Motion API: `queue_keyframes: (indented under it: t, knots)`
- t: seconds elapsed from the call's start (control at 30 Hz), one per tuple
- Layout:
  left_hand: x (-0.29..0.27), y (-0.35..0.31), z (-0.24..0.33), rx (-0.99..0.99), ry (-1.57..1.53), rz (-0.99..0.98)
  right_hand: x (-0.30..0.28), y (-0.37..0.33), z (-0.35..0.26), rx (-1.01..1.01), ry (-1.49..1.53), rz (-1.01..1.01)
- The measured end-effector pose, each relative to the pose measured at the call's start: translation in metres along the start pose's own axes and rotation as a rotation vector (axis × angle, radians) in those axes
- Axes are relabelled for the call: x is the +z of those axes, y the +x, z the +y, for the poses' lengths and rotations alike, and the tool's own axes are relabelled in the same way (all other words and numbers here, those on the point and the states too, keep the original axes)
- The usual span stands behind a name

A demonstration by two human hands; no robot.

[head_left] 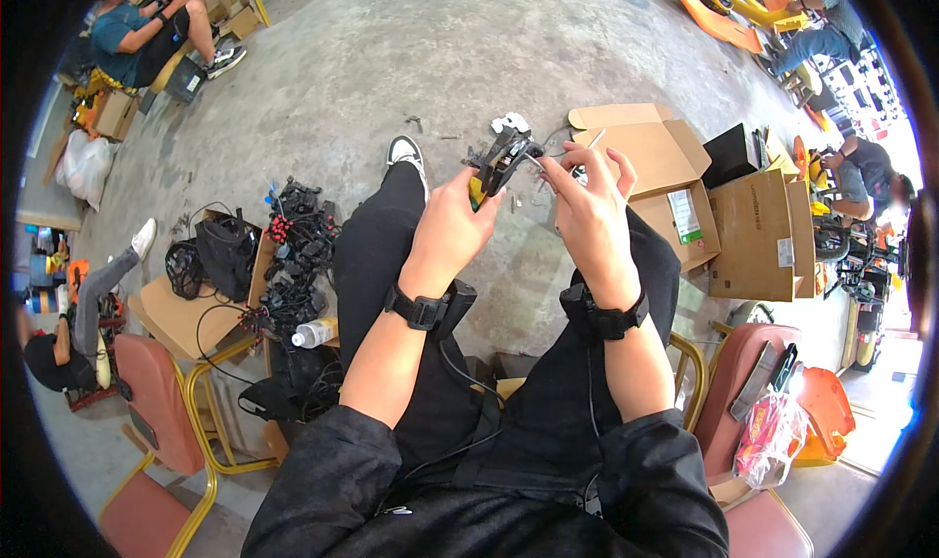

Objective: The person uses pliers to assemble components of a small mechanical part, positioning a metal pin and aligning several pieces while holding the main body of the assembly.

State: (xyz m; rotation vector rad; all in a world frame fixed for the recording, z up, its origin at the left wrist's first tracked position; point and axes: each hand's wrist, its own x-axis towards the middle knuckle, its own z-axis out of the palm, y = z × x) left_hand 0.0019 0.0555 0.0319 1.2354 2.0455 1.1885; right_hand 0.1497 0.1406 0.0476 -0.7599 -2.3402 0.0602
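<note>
Above my knees, my left hand [452, 216] is closed round a small black device [506, 159] with a white part at its far end and a bit of yellow near my fingers. My right hand [593, 204] pinches a thin metal rod-like tool [535, 160], its tip at the device's right side; the exact kind of tool is too small to tell. A dark cable runs near the device's far right side. Each wrist wears a black strap with a box-shaped unit, and cables lead from these down over my lap.
On my left lie a heap of black cables and parts [298, 230], a cardboard box with a black bag [225, 250], and a bottle [315, 333]. Cardboard boxes [758, 235] stand to the right. Red-brown chairs [156, 392] flank me. Other people sit farther off.
</note>
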Motion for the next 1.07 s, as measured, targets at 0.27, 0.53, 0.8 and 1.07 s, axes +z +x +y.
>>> queue_keyframes:
  t: [0.27,0.53,0.8,1.07]
  knots:
    - [0.002,0.000,-0.005,-0.040,0.037,-0.021,0.008,0.003,0.002,-0.020,0.164,0.055]
    - [0.005,0.001,-0.017,0.032,0.054,0.001,0.004,0.004,-0.001,0.021,0.225,0.098]
    - [0.007,0.001,-0.016,0.126,0.168,0.073,0.012,-0.003,0.005,0.224,0.394,0.017]
    - [0.006,0.003,-0.013,-0.051,0.122,0.010,0.009,0.003,-0.002,0.195,0.417,-0.046]
